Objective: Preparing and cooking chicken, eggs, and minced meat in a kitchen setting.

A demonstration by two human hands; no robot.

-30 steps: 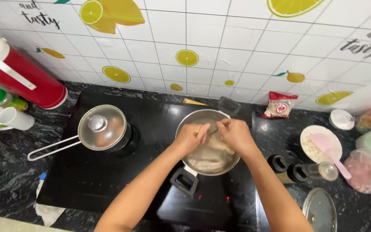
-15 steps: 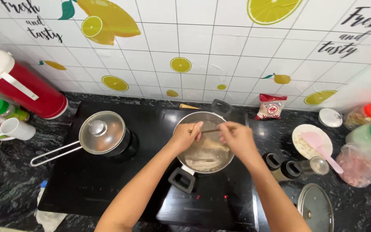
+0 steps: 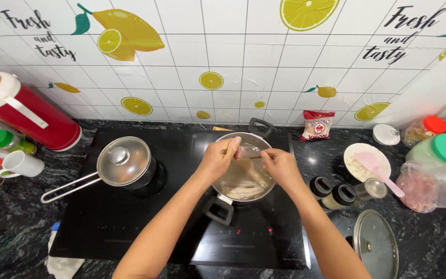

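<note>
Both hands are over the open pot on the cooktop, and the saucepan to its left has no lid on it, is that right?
Not quite. The head view shows the saucepan covered by a glass lid with a knob. The rest holds: the left hand and right hand are both over the open pot on the black cooktop.

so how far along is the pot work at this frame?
Done: the steel two-handled pot sits uncovered on the black induction hob, pale food inside, and a glass lid lies on the counter. In hand: left hand and right hand hold a thin stick over it. Left: cannot tell.
</note>
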